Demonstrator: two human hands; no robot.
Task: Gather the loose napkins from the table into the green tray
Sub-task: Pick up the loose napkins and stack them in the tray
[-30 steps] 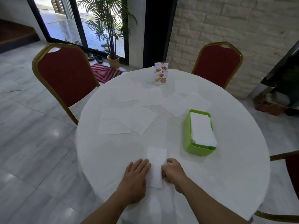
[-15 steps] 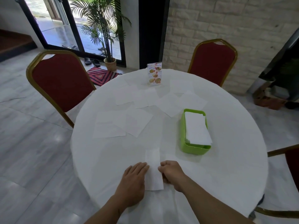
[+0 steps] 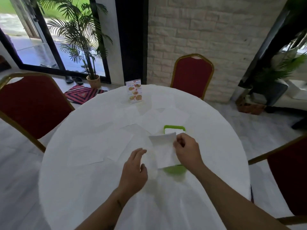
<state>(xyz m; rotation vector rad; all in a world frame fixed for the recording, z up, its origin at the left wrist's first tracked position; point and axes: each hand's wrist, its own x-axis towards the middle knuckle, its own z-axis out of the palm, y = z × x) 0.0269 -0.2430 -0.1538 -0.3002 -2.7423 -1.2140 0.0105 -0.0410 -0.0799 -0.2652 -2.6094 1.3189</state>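
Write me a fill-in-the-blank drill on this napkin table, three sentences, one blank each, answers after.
1. The folded napkin is pinched in the person's ____ hand.
2. The tray under that napkin is coloured ____.
3. The left hand holds ____ and hovers above the table.

Missing words: right; green; nothing

bright daylight from glass door at left; white table overexposed; wide-angle edge distortion; slight motion blur.
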